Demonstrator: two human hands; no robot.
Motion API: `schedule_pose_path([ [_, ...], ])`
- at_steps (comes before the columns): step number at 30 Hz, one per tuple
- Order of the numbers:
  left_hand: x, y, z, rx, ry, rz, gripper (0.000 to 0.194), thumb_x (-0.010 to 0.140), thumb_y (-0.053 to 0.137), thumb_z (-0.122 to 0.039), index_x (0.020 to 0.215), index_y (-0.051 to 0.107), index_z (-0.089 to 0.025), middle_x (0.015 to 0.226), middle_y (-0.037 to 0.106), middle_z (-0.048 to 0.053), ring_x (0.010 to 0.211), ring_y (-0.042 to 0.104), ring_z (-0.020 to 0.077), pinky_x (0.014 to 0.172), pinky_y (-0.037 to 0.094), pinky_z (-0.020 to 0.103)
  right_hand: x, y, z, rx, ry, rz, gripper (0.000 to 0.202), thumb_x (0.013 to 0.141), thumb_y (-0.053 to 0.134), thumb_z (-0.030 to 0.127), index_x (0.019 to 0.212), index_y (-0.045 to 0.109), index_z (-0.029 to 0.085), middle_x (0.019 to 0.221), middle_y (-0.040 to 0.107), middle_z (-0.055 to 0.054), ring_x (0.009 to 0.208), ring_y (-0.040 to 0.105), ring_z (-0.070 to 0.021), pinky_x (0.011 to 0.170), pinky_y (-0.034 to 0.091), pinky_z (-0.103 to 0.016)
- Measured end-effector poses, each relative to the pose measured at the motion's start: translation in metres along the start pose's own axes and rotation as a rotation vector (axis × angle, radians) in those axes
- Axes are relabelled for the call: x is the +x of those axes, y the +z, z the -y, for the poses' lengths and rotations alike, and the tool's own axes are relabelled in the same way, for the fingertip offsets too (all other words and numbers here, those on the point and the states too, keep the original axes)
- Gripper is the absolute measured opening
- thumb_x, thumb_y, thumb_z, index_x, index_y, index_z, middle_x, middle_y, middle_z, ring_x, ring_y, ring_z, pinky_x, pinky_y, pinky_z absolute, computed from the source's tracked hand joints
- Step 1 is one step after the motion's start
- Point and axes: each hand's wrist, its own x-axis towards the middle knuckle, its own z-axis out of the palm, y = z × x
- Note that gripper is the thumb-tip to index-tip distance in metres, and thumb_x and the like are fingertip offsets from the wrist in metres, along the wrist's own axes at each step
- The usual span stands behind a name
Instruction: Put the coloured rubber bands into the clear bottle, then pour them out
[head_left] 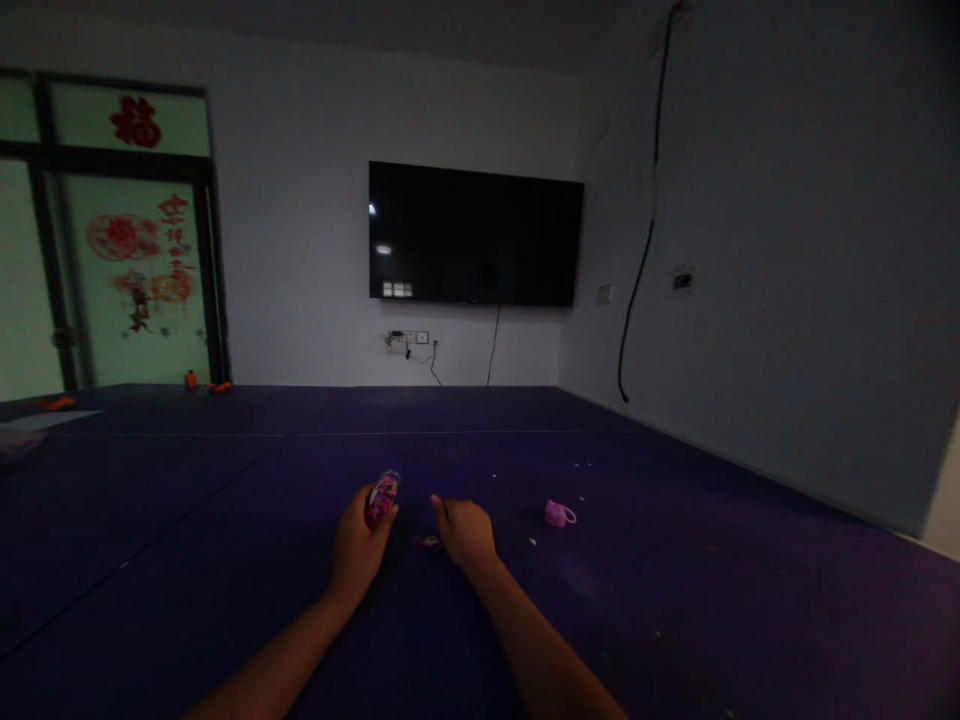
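My left hand [361, 532] is closed around a small clear-topped container with a pink, multicoloured pattern [385, 495], held tilted above the dark purple surface. To its right, my right hand [466, 530] has curled fingers, with the thumb pointing up and away. Some small pink and dark pieces [427, 542] show beside and below these fingers. Whether the fingers grip any of them is hidden. Farther right lies a pink cap with a loop handle [556, 514], apart from both hands.
Small white scraps [532, 541] dot the purple surface [300, 620]. Orange objects [220, 387] lie at the far left edge, near a glass door [135, 270]. A television [476, 235] hangs on the far wall, and a dark cable [649, 240] runs down the right wall.
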Motion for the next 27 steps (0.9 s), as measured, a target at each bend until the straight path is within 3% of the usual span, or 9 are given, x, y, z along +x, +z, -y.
schedule_pose_path([
  [3,0.0,0.0,0.0,0.01,-0.015,0.009,0.046,0.075,0.055,-0.048,0.109,0.055,-0.017,0.1,0.066,0.01,0.089,0.064,0.0268,0.08,0.049,0.041,-0.002,0.005,-0.002,0.079,0.036,-0.011,0.067,0.095,0.017,0.052,0.072,0.069,0.017,0.068,0.069,-0.014,0.062,0.066,-0.0207,0.055,0.043,-0.028],
  [8,0.0,0.0,0.0,-0.005,-0.021,0.034,0.045,0.077,0.054,-0.048,0.11,0.055,-0.017,0.099,0.065,0.011,0.09,0.063,0.0273,0.08,0.048,0.042,0.001,0.017,-0.003,0.573,0.063,0.112,0.069,0.092,0.017,0.059,0.087,0.069,0.014,0.062,0.068,-0.008,0.053,0.063,-0.0165,0.052,0.045,-0.025],
  [11,-0.001,0.0,-0.001,-0.008,-0.017,0.033,0.044,0.076,0.055,-0.046,0.11,0.055,-0.017,0.1,0.066,0.011,0.091,0.063,0.0279,0.08,0.048,0.042,0.004,0.019,-0.005,0.759,0.048,0.107,0.065,0.091,0.024,0.059,0.086,0.069,0.012,0.066,0.069,-0.009,0.058,0.065,-0.0174,0.052,0.047,-0.025],
  [14,-0.001,0.0,0.0,-0.02,-0.015,0.025,0.044,0.075,0.056,-0.045,0.109,0.056,-0.017,0.099,0.066,0.011,0.09,0.063,0.0279,0.079,0.048,0.042,0.004,0.019,-0.008,0.711,-0.01,0.047,0.045,0.086,0.045,0.052,0.084,0.071,0.015,0.075,0.071,-0.008,0.07,0.067,-0.0201,0.062,0.05,-0.029],
  [16,0.0,0.001,0.001,-0.029,-0.016,0.026,0.045,0.075,0.056,-0.045,0.11,0.056,-0.017,0.1,0.066,0.011,0.09,0.063,0.0279,0.079,0.049,0.042,0.003,0.018,-0.01,0.627,-0.065,0.042,0.032,0.075,0.064,0.044,0.091,0.071,0.017,0.087,0.071,-0.008,0.081,0.066,-0.0223,0.073,0.051,-0.032],
  [18,0.0,0.001,0.001,-0.029,-0.021,0.028,0.046,0.075,0.055,-0.045,0.111,0.055,-0.016,0.101,0.065,0.011,0.091,0.063,0.028,0.08,0.049,0.042,0.001,0.018,-0.009,0.557,-0.131,0.086,0.04,0.064,0.075,0.036,0.099,0.07,0.019,0.099,0.07,-0.009,0.093,0.064,-0.0246,0.082,0.048,-0.034],
  [21,0.0,0.001,0.0,-0.01,-0.024,0.028,0.045,0.076,0.055,-0.045,0.11,0.056,-0.016,0.1,0.066,0.011,0.091,0.063,0.0278,0.08,0.049,0.042,0.002,0.016,-0.004,0.506,-0.215,0.201,0.046,0.059,0.079,0.029,0.104,0.069,0.02,0.103,0.069,-0.008,0.098,0.062,-0.0243,0.088,0.045,-0.034],
  [27,0.0,0.001,-0.001,-0.004,-0.012,0.023,0.044,0.075,0.056,-0.043,0.111,0.056,-0.017,0.102,0.066,0.011,0.092,0.063,0.0275,0.08,0.049,0.042,0.008,0.014,0.011,0.384,-0.181,0.273,0.027,0.07,0.066,0.012,0.095,0.072,0.02,0.09,0.071,-0.005,0.084,0.064,-0.0181,0.076,0.046,-0.025],
])
